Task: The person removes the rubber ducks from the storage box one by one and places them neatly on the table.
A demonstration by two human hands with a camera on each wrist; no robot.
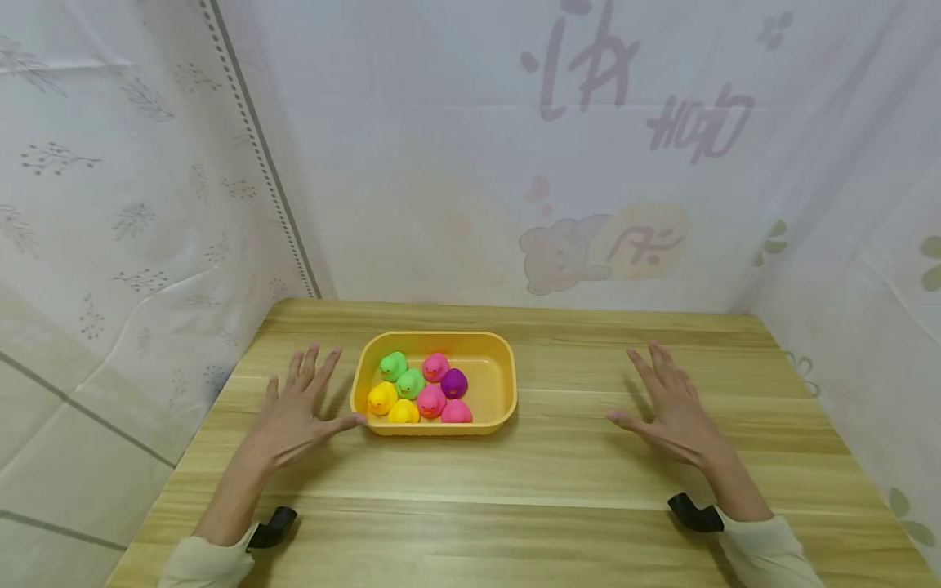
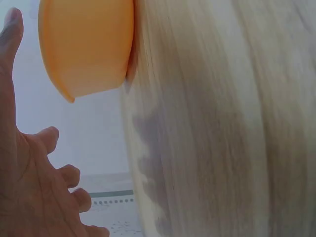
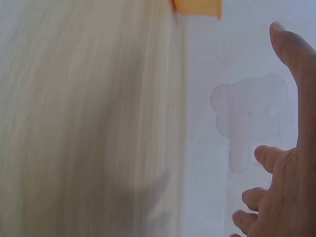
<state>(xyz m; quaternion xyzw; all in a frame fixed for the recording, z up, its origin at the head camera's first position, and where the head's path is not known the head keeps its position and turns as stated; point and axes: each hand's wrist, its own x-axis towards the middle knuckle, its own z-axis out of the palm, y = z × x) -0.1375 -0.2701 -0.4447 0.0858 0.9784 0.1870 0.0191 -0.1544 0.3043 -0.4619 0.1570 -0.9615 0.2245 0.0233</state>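
Observation:
A yellow-orange plastic tray (image 1: 488,392) stands on the table, left of its middle. Inside it, mostly toward the left, sit several small toy ducks: green ones (image 1: 410,384), yellow ones (image 1: 382,398), pink ones (image 1: 431,402) and a purple one (image 1: 454,383). My left hand (image 1: 294,420) is held just left of the tray, fingers spread, its thumb near the tray's front left corner; the left wrist view shows the palm beside the tray's wall (image 2: 89,49) with nothing in it. Well to the tray's right, my right hand (image 1: 672,416) is spread above the table, holding nothing.
The wooden table (image 1: 470,506) reaches back to a pale printed cloth (image 1: 412,188) that hangs behind and along both sides. Black curved pieces (image 1: 273,528) are attached at both wrists, by the light sleeves (image 1: 768,551).

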